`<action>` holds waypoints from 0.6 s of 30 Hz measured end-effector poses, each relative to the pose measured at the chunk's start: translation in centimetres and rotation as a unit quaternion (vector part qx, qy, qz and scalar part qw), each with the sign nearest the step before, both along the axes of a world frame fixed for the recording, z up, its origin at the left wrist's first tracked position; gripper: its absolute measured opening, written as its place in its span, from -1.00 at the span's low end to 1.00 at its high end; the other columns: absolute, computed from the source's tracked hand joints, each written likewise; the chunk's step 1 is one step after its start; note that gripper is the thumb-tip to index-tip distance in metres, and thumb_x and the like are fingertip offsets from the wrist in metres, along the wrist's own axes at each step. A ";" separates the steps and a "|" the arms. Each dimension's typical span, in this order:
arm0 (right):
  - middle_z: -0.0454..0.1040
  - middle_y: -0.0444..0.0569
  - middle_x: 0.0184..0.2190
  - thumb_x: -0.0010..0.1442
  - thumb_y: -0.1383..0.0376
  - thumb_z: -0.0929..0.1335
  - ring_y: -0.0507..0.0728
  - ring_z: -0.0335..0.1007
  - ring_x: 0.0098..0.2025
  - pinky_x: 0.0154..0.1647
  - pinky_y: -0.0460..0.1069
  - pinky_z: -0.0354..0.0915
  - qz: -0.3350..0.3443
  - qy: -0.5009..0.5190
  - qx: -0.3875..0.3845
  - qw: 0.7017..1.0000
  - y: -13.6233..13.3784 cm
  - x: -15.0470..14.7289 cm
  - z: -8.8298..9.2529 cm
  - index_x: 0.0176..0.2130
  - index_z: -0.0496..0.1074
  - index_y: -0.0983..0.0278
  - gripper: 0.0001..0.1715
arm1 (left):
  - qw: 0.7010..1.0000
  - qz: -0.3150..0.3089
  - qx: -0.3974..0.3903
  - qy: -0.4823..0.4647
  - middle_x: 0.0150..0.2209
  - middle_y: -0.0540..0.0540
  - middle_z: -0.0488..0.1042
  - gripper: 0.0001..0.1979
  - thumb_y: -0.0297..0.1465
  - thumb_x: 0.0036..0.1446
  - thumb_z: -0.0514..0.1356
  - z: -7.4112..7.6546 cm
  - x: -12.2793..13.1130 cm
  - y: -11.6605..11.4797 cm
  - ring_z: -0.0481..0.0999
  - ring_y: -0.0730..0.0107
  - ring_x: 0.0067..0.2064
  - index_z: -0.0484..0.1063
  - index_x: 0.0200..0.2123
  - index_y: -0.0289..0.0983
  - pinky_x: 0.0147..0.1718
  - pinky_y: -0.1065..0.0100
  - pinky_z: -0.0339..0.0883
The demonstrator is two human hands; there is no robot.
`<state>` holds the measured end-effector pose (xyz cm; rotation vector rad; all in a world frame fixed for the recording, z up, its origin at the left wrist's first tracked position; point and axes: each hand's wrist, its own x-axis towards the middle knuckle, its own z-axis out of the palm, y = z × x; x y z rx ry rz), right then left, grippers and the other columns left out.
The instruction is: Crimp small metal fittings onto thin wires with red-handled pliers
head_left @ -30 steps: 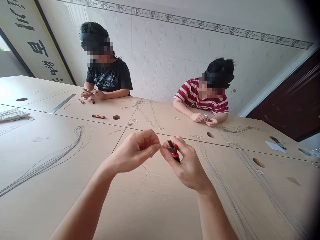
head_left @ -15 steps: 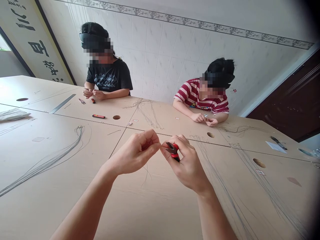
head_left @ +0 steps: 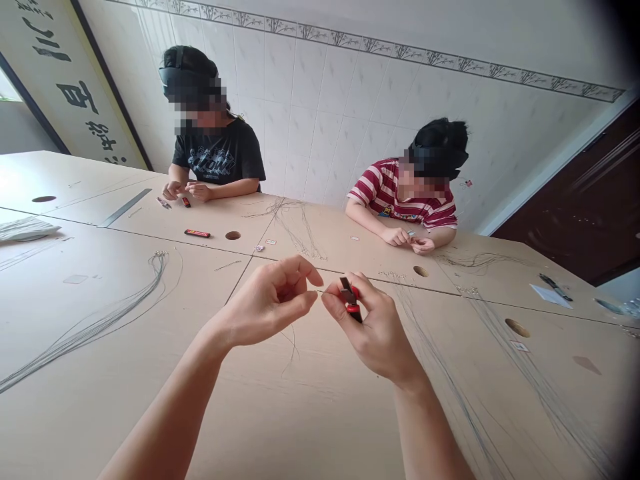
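Note:
My right hand (head_left: pixel 367 323) is closed around a small pair of pliers (head_left: pixel 354 311) with red and black handles, the dark jaws pointing up. Its thumb and forefinger also pinch what looks like the tip of a thin wire, which sticks out toward the left. Facing it, my left hand (head_left: pixel 275 300) has its thumb and forefinger parted by a small gap, close to that tip. Its other fingers curl inward, and I cannot see whether they touch anything. Below the left hand, a thin wire (head_left: pixel 294 347) curves down over the tabletop (head_left: pixel 310 413).
Bundles of thin wires lie left (head_left: pixel 115 313) and right (head_left: pixel 450 373). Across the table sit a person in black (head_left: pixel 220 157) and a person in stripes (head_left: pixel 385 190), both handling small items. A red-black knife-like tool (head_left: pixel 197 233), a steel ruler (head_left: pixel 125 208) and a pen (head_left: pixel 555 287) lie around.
My left thumb and forefinger, pressed together before, have come apart. The pliers have turned in my right hand so that the jaws point more upward.

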<state>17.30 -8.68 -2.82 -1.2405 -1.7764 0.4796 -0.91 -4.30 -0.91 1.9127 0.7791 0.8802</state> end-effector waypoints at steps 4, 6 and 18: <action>0.31 -0.13 -0.44 0.30 0.25 0.30 0.08 0.25 -0.30 -0.27 -0.01 0.15 0.005 0.003 -0.001 1.000 0.0 0.1 -0.1 -0.36 0.30 0.22 -0.82 | 1.000 0.002 -0.006 0.001 -0.60 0.16 0.13 -0.98 -0.48 0.15 0.15 -0.1 0.2 0.0 0.08 0.60 -0.58 0.34 -0.34 -0.27 -0.65 0.54 0.03; 0.31 -0.14 -0.44 0.30 0.26 0.30 0.08 0.24 -0.30 -0.26 -0.01 0.15 0.008 0.002 -0.001 1.000 0.0 0.1 -0.1 -0.37 0.28 0.21 -0.81 | 1.000 0.008 -0.007 0.009 -0.60 0.15 0.12 -0.92 -0.44 0.18 0.15 -0.1 0.3 0.1 0.07 0.59 -0.57 0.34 -0.38 -0.27 -0.65 0.53 0.01; 0.37 -0.16 -0.43 0.20 0.54 0.30 0.10 0.18 -0.30 -0.18 0.03 0.08 -0.023 -0.145 0.169 0.975 0.3 0.0 -0.4 -0.32 0.25 0.21 -0.77 | 0.999 0.014 -0.005 0.047 -0.59 0.13 0.12 -0.81 -0.33 0.27 0.08 -0.5 0.4 0.1 0.02 0.60 -0.58 0.31 -0.38 -0.27 -0.68 0.55 -0.05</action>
